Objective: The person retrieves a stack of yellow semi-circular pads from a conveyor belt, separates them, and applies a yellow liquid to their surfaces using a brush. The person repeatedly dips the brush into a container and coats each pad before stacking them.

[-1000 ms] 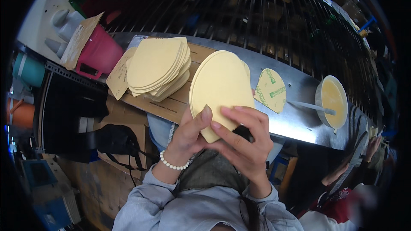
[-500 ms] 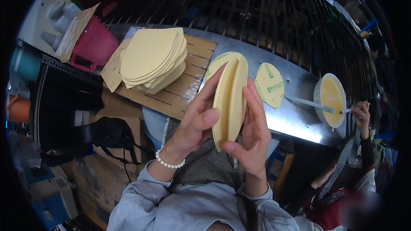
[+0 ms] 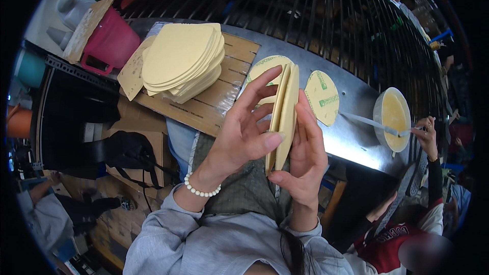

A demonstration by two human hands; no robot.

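Both hands, left hand (image 3: 239, 132) and right hand (image 3: 304, 158), grip upright yellow discs (image 3: 285, 112) edge-on, right of the disc stack (image 3: 181, 61).

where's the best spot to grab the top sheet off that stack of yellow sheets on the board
Judging by the pose, take the top sheet of the stack at its near rounded edge, coming from the person's side. The sheets lie flat and fanned on the wooden board, so each edge overhangs the one below, leaving a lip to pinch. Both hands are busy now with two upright sheets.
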